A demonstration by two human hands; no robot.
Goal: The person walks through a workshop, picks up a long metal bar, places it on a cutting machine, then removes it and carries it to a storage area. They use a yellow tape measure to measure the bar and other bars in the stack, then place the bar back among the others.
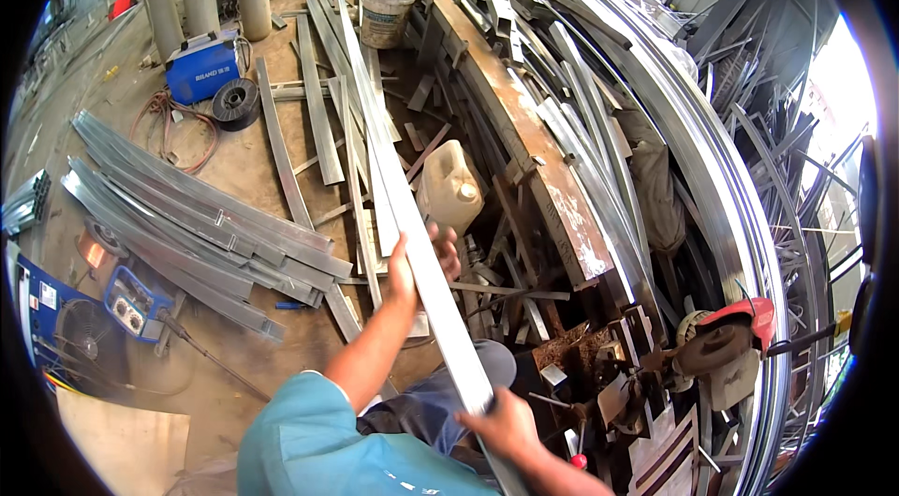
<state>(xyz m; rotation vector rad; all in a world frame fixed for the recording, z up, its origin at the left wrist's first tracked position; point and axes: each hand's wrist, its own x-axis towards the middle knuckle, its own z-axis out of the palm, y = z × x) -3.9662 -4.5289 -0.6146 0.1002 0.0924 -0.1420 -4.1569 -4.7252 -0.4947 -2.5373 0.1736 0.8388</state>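
A long, straight galvanised steel profile [444,327] runs across the middle of the view, from near my body to the far side. My left hand [404,276] is closed round it about midway, with the thumb on its left side and the fingers showing past its right edge. Closer to me, my right hand [508,423] grips the same profile near its lower end. Just beyond my left hand stands a dirty whitish plastic jerrycan [451,185]. Right of my right hand is a cut-off saw [719,348] with a red guard and a worn disc.
Stacked steel profiles [201,220] lie on the floor at left, near a blue welding machine [203,67], a black wire spool [236,104] and a blue wire feeder [138,303]. A rusty beam [524,135] and long profiles [693,131] run along the right. A bucket [387,14] stands farther off.
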